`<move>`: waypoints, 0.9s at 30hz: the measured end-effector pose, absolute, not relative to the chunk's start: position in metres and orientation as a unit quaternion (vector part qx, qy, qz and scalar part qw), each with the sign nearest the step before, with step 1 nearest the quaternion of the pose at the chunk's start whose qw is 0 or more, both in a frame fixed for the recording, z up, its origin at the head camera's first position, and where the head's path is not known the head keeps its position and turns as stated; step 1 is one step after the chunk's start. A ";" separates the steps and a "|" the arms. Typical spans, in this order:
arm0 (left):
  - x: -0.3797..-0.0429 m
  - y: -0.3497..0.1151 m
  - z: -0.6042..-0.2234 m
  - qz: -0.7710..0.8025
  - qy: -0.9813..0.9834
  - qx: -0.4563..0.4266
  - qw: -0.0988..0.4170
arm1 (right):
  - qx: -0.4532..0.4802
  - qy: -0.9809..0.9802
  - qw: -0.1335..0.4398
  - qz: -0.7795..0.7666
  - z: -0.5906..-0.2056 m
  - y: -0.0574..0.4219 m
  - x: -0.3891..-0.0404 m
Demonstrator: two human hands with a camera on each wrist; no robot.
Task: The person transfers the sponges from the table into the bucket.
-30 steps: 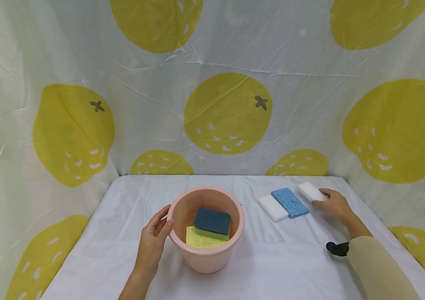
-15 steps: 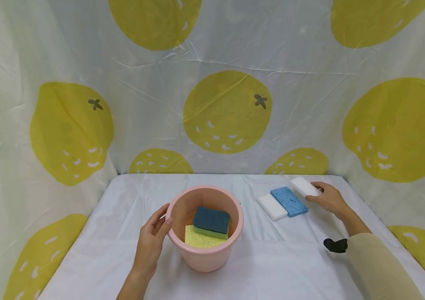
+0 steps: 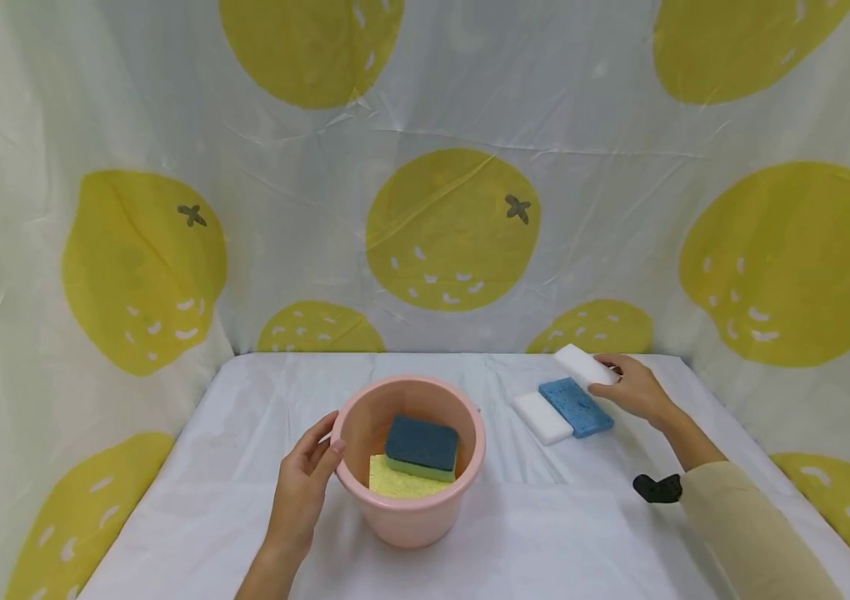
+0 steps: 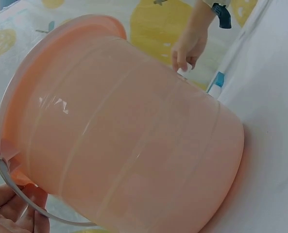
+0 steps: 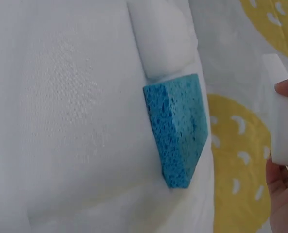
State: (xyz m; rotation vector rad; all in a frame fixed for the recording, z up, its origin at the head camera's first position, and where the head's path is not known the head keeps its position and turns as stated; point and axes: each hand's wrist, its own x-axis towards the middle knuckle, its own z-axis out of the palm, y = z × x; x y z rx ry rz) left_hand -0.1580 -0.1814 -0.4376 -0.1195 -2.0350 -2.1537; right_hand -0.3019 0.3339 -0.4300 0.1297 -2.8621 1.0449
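Note:
A pink bucket (image 3: 412,521) stands on the table, its rim pinched at the left by my left hand (image 3: 301,492), thumb inside and fingers outside. Inside the bucket lies a green sponge with a dark scouring side (image 3: 422,443), resting partly over a yellow sponge (image 3: 404,481). My right hand (image 3: 638,389) pinches a white sponge (image 3: 584,365) at its right end, raised above the table. Below it a blue sponge (image 3: 577,408) lies beside a second white sponge (image 3: 542,418). The right wrist view shows thumb and fingers on opposite edges of the held white sponge (image 5: 281,116).
A white cloth covers the table (image 3: 567,533). Lemon-print fabric (image 3: 455,229) hangs close behind the table and along both sides. The bucket's grey handle (image 4: 46,211) hangs down near my left fingers. A black strap end (image 3: 657,489) sticks out at my right sleeve.
My right hand has moved left and up with the white sponge, from the right of the blue sponge to above its far edge. The left hand and bucket have stayed in place.

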 end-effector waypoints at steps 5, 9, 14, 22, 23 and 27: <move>-0.158 -0.182 -0.439 -0.722 -0.685 -0.039 0.089 | 0.072 -0.935 0.050 0.343 -0.422 0.316 -0.301; -0.158 -0.181 -0.438 -0.723 -0.683 -0.043 0.092 | 0.096 -0.933 0.059 0.341 -0.417 0.304 -0.303; -0.158 -0.181 -0.439 -0.724 -0.683 -0.039 0.089 | 0.127 -0.931 0.066 0.337 -0.410 0.290 -0.301; -0.159 -0.180 -0.439 -0.724 -0.682 -0.048 0.092 | 0.170 -0.923 0.084 0.335 -0.398 0.273 -0.297; -0.159 -0.181 -0.439 -0.724 -0.682 -0.047 0.092 | 0.174 -0.923 0.084 0.333 -0.397 0.271 -0.297; -0.158 -0.181 -0.439 -0.723 -0.684 -0.044 0.092 | 0.195 -0.922 0.087 0.323 -0.391 0.261 -0.297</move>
